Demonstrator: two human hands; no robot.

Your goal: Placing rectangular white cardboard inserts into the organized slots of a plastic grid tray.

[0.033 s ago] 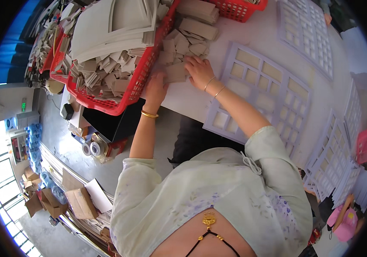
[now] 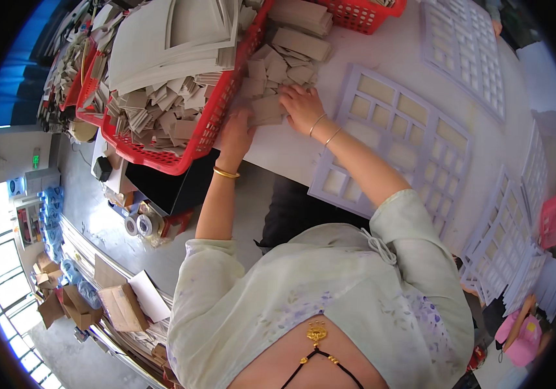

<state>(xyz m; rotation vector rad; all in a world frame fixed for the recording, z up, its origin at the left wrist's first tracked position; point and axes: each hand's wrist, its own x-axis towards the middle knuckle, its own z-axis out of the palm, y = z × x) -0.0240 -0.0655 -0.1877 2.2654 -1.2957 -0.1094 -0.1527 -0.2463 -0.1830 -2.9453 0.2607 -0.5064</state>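
Observation:
A flat grey cardboard piece [image 2: 267, 111] lies at the table's near edge, between my two hands. My right hand [image 2: 302, 110] has its fingers bent over the right end of this piece. At the left end is my left hand [image 2: 234, 135], close beside the red basket's wall; its fingertips are blurred, so their grip is unclear. Just beyond the hands lie loose small cardboard pieces [image 2: 274, 67] and neat stacks of longer strips [image 2: 301, 44]. To the right, a pale lilac frame [image 2: 430, 139] with many rectangular openings rests on the table.
A red plastic basket [image 2: 190, 154] heaped with cardboard scraps and large sheets [image 2: 141, 58] stands left. Another red basket [image 2: 359, 19] is at the back. More lilac frames [image 2: 462, 52] lie far right. Tape rolls [image 2: 147, 225] and opened cartons [image 2: 123, 306] are lower left.

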